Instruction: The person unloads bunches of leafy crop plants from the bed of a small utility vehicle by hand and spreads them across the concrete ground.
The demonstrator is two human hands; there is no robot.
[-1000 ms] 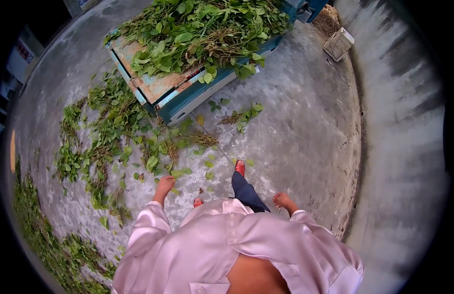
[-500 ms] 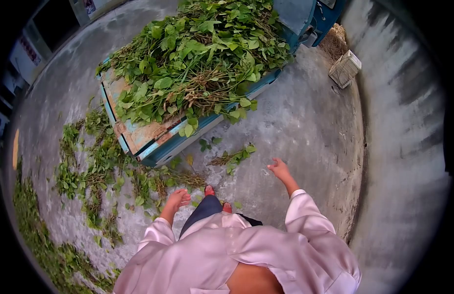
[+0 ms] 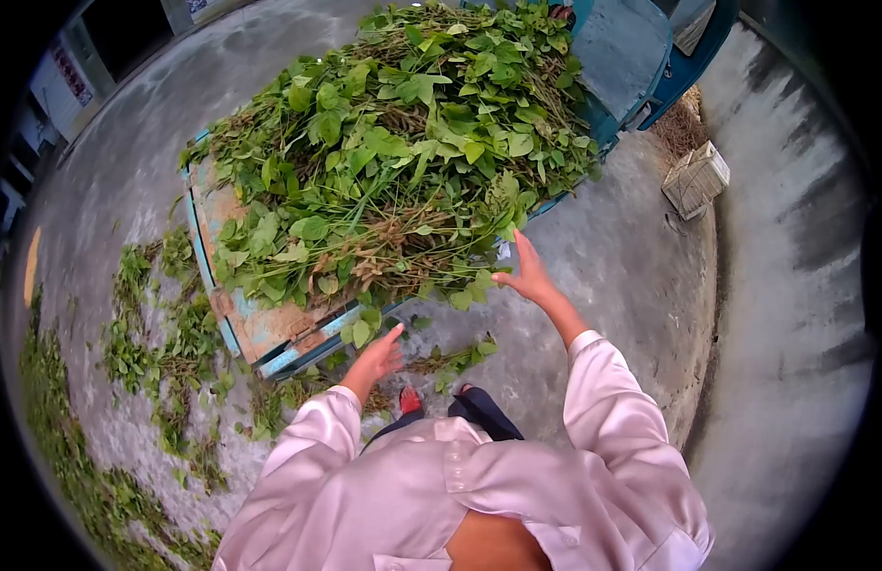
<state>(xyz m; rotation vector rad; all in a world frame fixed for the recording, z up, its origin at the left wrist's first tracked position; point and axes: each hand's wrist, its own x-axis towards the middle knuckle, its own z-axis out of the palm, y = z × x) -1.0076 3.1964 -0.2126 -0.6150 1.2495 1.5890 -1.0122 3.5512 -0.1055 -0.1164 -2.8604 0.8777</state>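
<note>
A big heap of leafy green bean plants (image 3: 412,143), with brown pods and stems among the leaves, lies on a blue flatbed cart (image 3: 241,276) in front of me. My right hand (image 3: 531,274) is at the heap's near right edge, thumb and fingers apart; whether it touches the leaves I cannot tell. Lower and to the left, my left hand (image 3: 376,357) is held out just short of the cart's near edge, thumb raised and fingers stretched. Nothing shows in either hand.
Loose plants (image 3: 179,333) are strewn over the concrete floor at left, and a small bunch (image 3: 455,360) lies near my feet. A pale crate (image 3: 696,179) stands by the wall (image 3: 793,285) on the right. The cart's blue front part (image 3: 624,52) rises beyond the heap.
I have come closer to the cart. Both hands have moved up and forward, the right one as far as the heap's edge. My feet have shifted.
</note>
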